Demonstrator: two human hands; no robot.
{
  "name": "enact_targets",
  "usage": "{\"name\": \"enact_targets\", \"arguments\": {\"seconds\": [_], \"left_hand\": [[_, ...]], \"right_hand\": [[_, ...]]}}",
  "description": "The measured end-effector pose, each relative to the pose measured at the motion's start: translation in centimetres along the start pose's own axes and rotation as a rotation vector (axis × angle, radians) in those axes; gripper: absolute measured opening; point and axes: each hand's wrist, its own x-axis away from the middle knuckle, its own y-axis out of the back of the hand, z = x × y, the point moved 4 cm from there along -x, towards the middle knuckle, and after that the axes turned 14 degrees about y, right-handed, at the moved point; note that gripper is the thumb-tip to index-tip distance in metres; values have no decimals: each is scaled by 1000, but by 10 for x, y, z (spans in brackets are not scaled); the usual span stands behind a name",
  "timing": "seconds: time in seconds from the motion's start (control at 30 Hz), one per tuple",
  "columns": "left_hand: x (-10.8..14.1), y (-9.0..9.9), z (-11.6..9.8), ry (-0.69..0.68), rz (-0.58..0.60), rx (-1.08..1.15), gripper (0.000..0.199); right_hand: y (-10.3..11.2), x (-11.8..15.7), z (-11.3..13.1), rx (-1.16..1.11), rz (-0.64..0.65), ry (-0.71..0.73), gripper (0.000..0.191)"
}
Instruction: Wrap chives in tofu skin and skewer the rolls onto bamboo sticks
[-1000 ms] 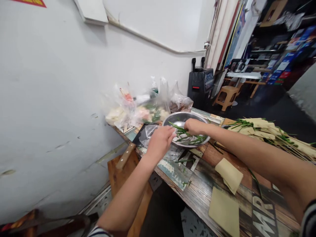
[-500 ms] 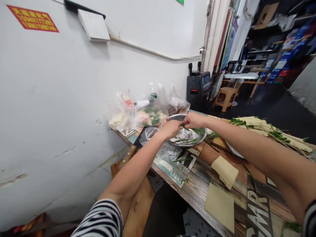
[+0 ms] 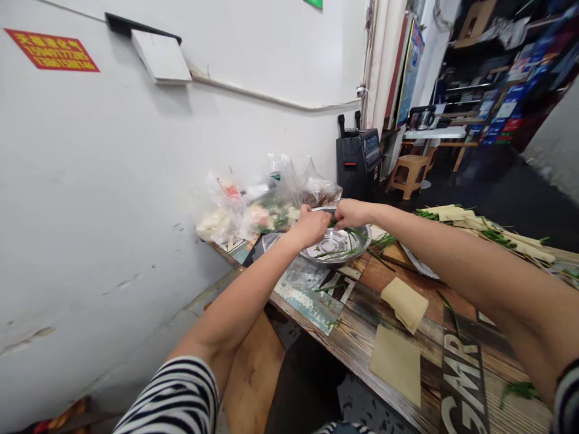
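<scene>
Both my hands are over a round metal bowl on the table. My left hand is closed, and a small bunch of green chives runs from it to my right hand, which pinches the other side. More chive strands lie in the bowl and hang over its right rim. Closer to me on the table are a folded tofu sheet and a flat tofu sheet, both pale yellow. The fingertips are partly hidden.
Clear plastic bags of vegetables stand against the wall, left of the bowl. At right, rolled tofu sheets with chives lie on sticks near a metal tray. A black speaker stands behind, with a plastic stool beyond.
The left hand has turned more into a fist and tilted up at the chives. The right hand stays close beside it. The whole view has shifted slightly.
</scene>
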Motion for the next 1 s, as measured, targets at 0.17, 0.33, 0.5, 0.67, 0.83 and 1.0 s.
{"name": "enact_targets", "arguments": {"seconds": [0.17,0.33,0.5,0.67,0.83,1.0], "left_hand": [[3,6,6,22,-68,25,25],[13,-3,3,120,-67,125,24],[36,-11,-17,251,-143,270,25],[70,-11,-48,321,-185,421,22],[107,-18,-71,416,-197,500,24],[140,-37,-94,448,-213,492,28]], "right_hand": [[1,7,4,-107,-84,-74,22],[-7,22,8,-696,-276,-260,18],[-22,46,31,-943,-475,-388,23],[-47,75,59,-1050,-654,-518,22],[-73,100,90,-1133,-802,-619,32],[-100,119,113,-1126,-892,-646,34]]}}
